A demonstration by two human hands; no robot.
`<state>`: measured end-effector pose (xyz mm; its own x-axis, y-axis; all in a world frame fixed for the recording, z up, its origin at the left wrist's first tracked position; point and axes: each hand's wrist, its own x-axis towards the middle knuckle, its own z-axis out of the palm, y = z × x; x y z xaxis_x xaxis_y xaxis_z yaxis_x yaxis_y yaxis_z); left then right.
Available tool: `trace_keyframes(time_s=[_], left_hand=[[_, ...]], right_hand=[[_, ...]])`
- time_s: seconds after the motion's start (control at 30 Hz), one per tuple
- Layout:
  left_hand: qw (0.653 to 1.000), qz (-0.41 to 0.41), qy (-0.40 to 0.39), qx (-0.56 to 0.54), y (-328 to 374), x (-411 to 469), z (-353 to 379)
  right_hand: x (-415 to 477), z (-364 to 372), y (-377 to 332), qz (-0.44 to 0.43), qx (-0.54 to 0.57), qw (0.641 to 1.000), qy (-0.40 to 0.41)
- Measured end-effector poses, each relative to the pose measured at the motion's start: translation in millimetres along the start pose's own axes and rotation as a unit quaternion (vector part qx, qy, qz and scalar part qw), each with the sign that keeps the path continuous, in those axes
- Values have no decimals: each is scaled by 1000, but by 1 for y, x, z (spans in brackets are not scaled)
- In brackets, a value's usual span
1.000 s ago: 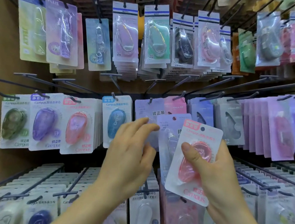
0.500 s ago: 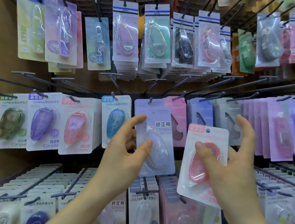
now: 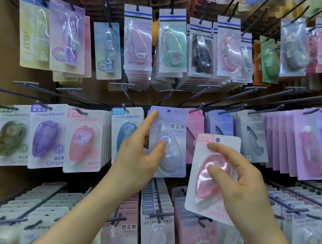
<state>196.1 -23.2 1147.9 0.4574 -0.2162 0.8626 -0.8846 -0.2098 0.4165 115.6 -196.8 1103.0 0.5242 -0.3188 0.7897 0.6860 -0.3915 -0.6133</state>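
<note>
At the peg wall of correction-tape packs, your left hand (image 3: 139, 159) has hold of a lavender pack (image 3: 175, 127) in the middle row. The thumb presses on the clear blister at the front, the index finger lies straight up along the card's left edge, and the other fingers curl behind it. The pack's top edge sits level with the pegs (image 3: 195, 108) of that row; you cannot tell whether its hole is on one. Just to its left hangs a blue pack (image 3: 126, 132), and a pink-carded pack (image 3: 194, 125) shows just behind its right edge.

Your right hand (image 3: 245, 187) grips a second pack, white-carded with a pink tape (image 3: 204, 189). The thumb crosses the pink blister, the index finger reaches over the upper part of the card, and the remaining fingers close round the back. This pack hangs on no peg: it is held free, tilted a little, just right of and lower than the lavender one, in front of the bottom rows. Farther left hang a green pack (image 3: 11, 135), a purple pack (image 3: 46, 137) and another pink one (image 3: 82, 141).
</note>
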Motion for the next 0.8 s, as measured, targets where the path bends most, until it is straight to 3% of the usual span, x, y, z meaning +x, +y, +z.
trace_keyframes(time_s=[0.17,0.33,0.6,0.8], left_hand=[[1000,-15,6,-1,-8,6,-8],[989,-20,-38,139,-4,15,-7],[910,17,-51,412,-8,31,1],[863,46,-53,500,-13,36,5]], right_hand=[[0,-1,-1,4,31,1000,0],[2,1,-2,18,86,996,24],[4,8,0,27,109,993,24],[3,11,0,29,134,990,17]])
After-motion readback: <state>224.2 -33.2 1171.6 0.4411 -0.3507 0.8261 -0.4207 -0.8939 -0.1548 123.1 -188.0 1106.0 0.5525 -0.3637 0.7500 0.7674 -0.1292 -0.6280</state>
